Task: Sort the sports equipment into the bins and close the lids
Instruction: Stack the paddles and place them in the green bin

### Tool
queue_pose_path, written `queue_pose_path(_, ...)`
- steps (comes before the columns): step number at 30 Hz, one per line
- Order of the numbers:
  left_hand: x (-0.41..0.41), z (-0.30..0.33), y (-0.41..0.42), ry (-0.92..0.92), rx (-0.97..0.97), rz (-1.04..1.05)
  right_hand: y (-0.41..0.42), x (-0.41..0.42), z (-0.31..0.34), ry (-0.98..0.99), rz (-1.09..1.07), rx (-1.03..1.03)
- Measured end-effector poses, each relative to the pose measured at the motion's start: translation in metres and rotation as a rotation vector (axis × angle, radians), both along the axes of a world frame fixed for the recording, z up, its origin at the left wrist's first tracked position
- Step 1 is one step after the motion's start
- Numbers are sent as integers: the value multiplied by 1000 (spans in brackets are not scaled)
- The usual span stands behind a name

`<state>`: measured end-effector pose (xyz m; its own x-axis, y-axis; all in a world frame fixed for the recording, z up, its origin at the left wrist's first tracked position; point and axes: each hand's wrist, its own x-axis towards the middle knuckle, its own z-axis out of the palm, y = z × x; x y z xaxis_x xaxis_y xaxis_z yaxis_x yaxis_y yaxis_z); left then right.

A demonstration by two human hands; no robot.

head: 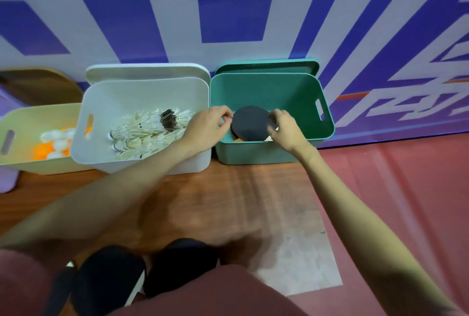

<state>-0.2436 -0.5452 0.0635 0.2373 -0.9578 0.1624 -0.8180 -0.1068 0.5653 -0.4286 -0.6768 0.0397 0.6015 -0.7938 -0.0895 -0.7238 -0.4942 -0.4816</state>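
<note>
Teal bin [269, 155] on the right has a dark round paddle [250, 122] sitting inside it, leaning up against more paddles underneath. Both hands are reaching into that bin. The left hand [206, 128] pinches the paddle's left edge, the right hand [284, 129] pinches its right edge, so the disc sits right between the two grips, neither really nearer. I can't see the handle, so can't tell its long axis. Both forearms stretch forward from the near side, wrists bent down over the near rim. The teal lid [266, 65] stands propped behind the bin, far side. White bin [142, 161] of shuttlecocks [142, 133] sits just left, lid also off.
</note>
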Motion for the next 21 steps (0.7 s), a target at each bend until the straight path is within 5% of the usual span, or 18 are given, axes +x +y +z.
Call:
queue_pose_path(3,-4,2,43,59,-159,30,62,-5,3,-311,-46,-140)
queue_pose_path(7,-2,-11,109,98,-107,29,151,-10,-15,-430,-145,-77)
queue_pose_path(15,39,-72,220,121,245,60,297,1,-82,-96,-321,262)
queue_pose_path(21,66,-115,286,172,499,106,365,-3,-112,248,-364,261)
